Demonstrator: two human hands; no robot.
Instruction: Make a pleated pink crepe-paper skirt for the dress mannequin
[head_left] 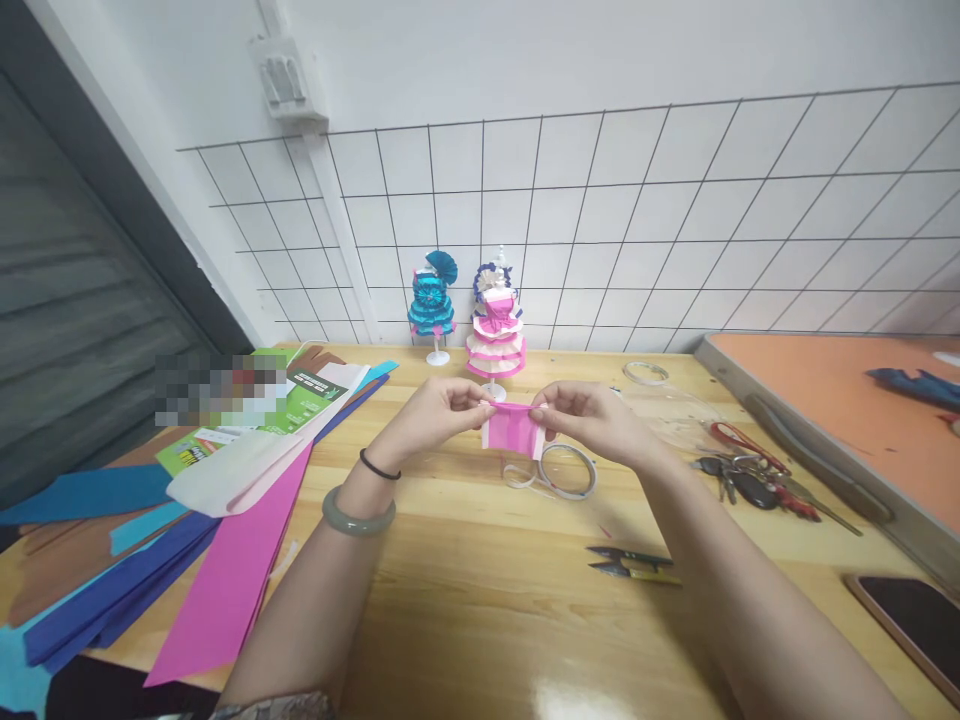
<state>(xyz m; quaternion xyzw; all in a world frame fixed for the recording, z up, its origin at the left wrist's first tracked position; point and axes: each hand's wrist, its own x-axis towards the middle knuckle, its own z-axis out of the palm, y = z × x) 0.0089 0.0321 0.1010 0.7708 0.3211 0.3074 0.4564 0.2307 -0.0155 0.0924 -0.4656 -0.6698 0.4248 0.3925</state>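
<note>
Between my two hands hangs a small piece of pink paper (514,432) with white strips along its left and right sides. My left hand (450,412) pinches its top left corner, and my right hand (576,415) pinches the top right corner. The paper is held above the table in front of a small dress form (496,340) in a pink and white ruffled paper dress. Just below and right of the paper lies a roll of tape (568,472). Thread snips (630,565) rest on the table under my right forearm.
Coloured paper strips (232,560) and green packets (307,395) cover the left side. A teal paper dress on a stand (433,305) is by the wall. Keys (750,482), another tape roll (645,373), a phone (911,625) and an orange-topped board (840,400) are on the right.
</note>
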